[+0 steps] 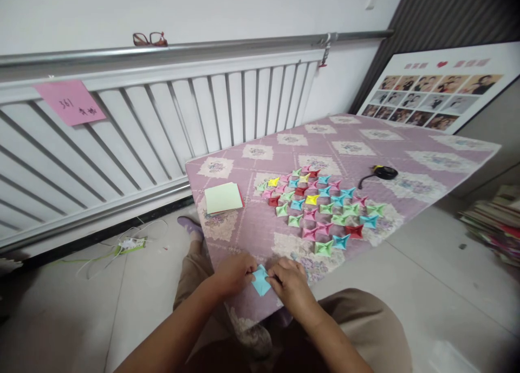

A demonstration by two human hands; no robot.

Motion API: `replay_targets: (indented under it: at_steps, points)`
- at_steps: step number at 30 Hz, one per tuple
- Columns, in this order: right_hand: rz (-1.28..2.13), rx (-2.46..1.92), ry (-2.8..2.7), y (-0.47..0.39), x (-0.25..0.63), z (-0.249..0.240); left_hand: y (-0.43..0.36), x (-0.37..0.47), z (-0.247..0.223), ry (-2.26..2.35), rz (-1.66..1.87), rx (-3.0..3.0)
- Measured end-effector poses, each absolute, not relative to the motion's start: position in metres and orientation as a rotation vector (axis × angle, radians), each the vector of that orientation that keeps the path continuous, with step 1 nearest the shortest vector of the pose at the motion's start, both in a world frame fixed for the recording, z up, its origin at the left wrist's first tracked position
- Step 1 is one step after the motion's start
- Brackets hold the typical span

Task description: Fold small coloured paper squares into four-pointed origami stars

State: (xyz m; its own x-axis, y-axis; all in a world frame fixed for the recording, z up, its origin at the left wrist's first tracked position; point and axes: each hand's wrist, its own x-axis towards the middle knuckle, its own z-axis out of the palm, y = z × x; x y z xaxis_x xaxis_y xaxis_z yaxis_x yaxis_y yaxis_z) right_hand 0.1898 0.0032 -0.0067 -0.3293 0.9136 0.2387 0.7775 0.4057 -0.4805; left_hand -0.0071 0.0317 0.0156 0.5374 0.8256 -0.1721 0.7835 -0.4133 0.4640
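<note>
A small light-blue folded square of paper is held between my two hands over the near corner of the table. My left hand pinches its left edge with thumb and fingers. On the other side, my right hand grips the right edge, its fingers curled. Beyond my hands, several folded paper pieces in green, pink, blue, yellow and red stand in rows on the tablecloth. To the left lies a stack of paper sheets, pale yellow-green on top with red showing at its edge.
The table wears a purple floral cloth. A black tape measure lies on its right part. A photo board leans at the far end. Along the wall runs a white radiator; glasses rest on the pipe above. A power strip with cords sits on the floor.
</note>
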Motion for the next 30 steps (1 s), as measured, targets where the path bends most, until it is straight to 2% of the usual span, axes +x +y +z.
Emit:
replay_targets:
  at_steps: [11,30]
  points:
    - [0.04,-1.207,-2.38,-0.001,0.19,-0.013,0.013,-0.009,0.009,1.319,0.077,2.451]
    - [-0.031,-1.121,-2.602,-0.009,0.193,0.001,-0.003,-0.017,-0.004,1.222,0.109,2.848]
